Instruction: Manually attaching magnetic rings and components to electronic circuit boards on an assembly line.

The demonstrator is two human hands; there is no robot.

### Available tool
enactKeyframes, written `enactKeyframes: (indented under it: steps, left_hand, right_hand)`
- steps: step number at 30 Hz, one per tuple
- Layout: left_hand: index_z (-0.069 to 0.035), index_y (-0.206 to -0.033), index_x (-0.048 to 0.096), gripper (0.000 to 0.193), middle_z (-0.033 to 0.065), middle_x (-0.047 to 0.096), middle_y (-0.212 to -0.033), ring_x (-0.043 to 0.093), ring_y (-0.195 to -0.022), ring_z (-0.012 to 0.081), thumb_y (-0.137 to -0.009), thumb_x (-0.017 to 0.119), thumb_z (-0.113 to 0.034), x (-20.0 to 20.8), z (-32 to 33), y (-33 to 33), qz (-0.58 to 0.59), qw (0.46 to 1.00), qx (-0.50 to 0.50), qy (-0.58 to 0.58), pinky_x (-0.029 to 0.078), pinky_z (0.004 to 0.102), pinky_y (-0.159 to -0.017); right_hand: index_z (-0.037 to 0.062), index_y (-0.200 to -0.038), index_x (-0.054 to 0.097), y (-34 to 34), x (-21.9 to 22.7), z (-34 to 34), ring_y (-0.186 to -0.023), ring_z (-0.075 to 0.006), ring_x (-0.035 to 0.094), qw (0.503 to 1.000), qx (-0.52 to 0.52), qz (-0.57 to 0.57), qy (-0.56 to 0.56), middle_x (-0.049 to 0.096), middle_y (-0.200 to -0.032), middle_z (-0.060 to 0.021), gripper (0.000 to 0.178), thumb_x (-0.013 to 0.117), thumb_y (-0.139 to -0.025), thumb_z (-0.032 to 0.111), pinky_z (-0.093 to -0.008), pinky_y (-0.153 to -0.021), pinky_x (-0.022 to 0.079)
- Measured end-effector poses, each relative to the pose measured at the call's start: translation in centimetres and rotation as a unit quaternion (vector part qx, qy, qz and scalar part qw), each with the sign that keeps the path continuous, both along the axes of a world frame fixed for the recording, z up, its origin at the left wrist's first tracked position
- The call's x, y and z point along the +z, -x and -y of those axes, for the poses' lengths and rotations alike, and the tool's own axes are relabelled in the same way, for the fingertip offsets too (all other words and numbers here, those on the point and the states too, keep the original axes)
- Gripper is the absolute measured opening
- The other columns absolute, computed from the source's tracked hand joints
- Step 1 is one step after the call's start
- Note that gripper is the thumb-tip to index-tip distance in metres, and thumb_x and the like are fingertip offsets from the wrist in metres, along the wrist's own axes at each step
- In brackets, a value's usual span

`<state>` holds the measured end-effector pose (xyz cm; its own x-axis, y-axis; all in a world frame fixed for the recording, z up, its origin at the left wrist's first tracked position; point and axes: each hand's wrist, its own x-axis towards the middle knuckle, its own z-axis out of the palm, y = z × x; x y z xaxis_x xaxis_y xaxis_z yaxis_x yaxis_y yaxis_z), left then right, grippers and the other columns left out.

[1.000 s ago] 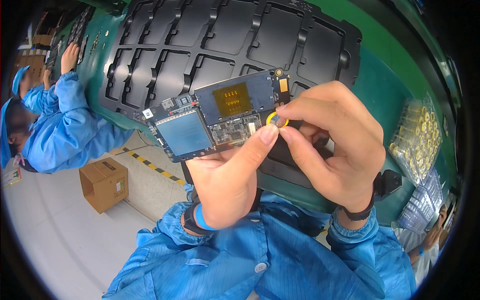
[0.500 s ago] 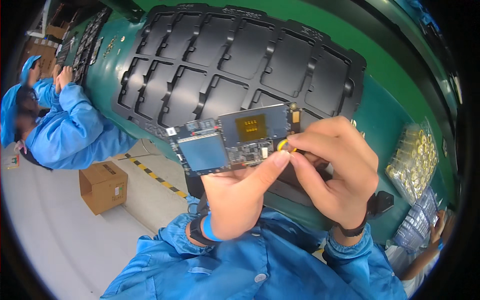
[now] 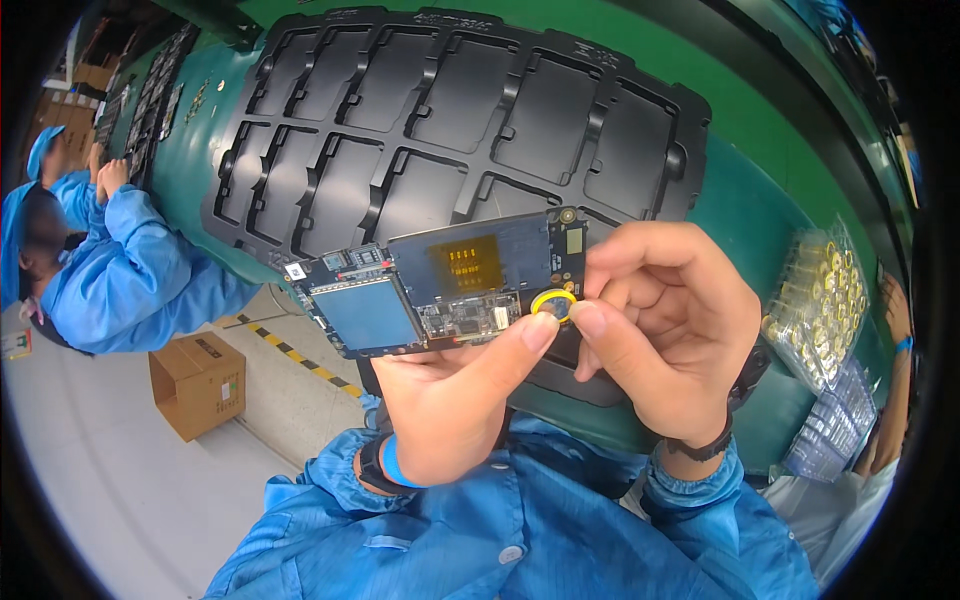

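Yellow-edged disc (image 3: 554, 303) is touching both thumbs (image 3: 594, 322). Left hand (image 3: 445, 400) is gripping the board (image 3: 432, 290); right hand (image 3: 678, 330) is holding finger and thumb apart, so a slipping thumb could be dropping the disc.

On the table (image 3: 745, 195) there, a tray (image 3: 482, 155) lies behind the circuit board (image 3: 425, 285) in the left hand (image 3: 445, 405). A ring (image 3: 553, 303) sits at the board's right end. Left, a carton (image 3: 198, 385) stands on the floor (image 3: 110, 450); right, packs (image 3: 822, 300) lie together.
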<state>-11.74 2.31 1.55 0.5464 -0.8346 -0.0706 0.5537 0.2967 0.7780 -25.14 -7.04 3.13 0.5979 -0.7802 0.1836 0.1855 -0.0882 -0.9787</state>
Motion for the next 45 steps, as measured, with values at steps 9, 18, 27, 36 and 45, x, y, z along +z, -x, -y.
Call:
enactKeyframes:
  steps: [9, 18, 27, 36, 45]
  left_hand:
    - [0.005, -0.116, 0.069, 0.029, 0.0137, 0.075, -0.108, 0.072, -0.096, 0.0171, -0.088, 0.075, 0.011, 0.4, -0.1, 0.0, -0.01, 1.0, -0.001, -0.006, 0.059, 0.0322, -0.086]
    - [0.006, -0.117, 0.07, 0.027, 0.0131, 0.075, -0.109, 0.071, -0.096, 0.016, -0.091, 0.074, 0.01, 0.5, -0.4, 0.2, 0.001, 0.998, -0.009, -0.058, 0.06, 0.03, -0.083]
    - [0.008, -0.118, 0.068, 0.026, 0.013, 0.075, -0.107, 0.072, -0.089, 0.0166, -0.092, 0.071, 0.011, 0.8, -0.4, 0.4, -0.015, 0.999, -0.032, -0.033, 0.06, 0.0293, -0.077]
    - [0.007, -0.121, 0.066, 0.031, 0.0142, 0.074, -0.111, 0.073, -0.099, 0.0196, -0.092, 0.07, 0.014, 0.6, 0.0, -0.3, -0.034, 0.998, -0.054, -0.026, 0.061, 0.0319, -0.084]
    - [0.006, -0.127, 0.063, 0.035, 0.0138, 0.073, -0.115, 0.071, -0.104, 0.0168, -0.093, 0.068, 0.013, 0.5, -0.4, -0.5, -0.033, 0.998, -0.055, -0.006, 0.059, 0.0317, -0.09]
  right_hand:
    - [-0.0122, -0.119, 0.055, 0.1, -0.2, 0.4, -0.067, -0.0113, 0.066, 1.0, 0.021, 0.009, 0.011, 0.063, -0.096, -0.0145, 0.03, 0.065, -0.091, -0.015, -0.0223, -0.057, 0.056]
    - [-0.0113, -0.117, 0.061, 0.2, 0.4, -0.4, -0.071, -0.0091, 0.067, 0.998, -0.004, -0.014, -0.066, 0.063, -0.095, -0.01, 0.029, 0.068, -0.09, -0.016, -0.021, -0.058, 0.05]
    - [-0.0116, -0.11, 0.06, 0.1, 0.5, -0.4, -0.075, -0.0127, 0.068, 0.997, 0.011, 0.005, -0.081, 0.058, -0.097, -0.0112, 0.021, 0.065, -0.091, -0.017, -0.0242, -0.058, 0.059]
    - [-0.0109, -0.115, 0.058, 0.0, 0.7, -0.1, -0.072, -0.0117, 0.067, 0.985, 0.004, 0.018, -0.171, 0.065, -0.093, -0.0094, 0.019, 0.064, -0.097, -0.01, -0.0245, -0.058, 0.058]
    - [-0.0098, -0.113, 0.059, 0.1, 0.5, 0.2, -0.071, -0.0106, 0.066, 0.977, 0.01, 0.051, -0.206, 0.067, -0.094, -0.0095, 0.017, 0.065, -0.098, -0.007, -0.0244, -0.058, 0.057]
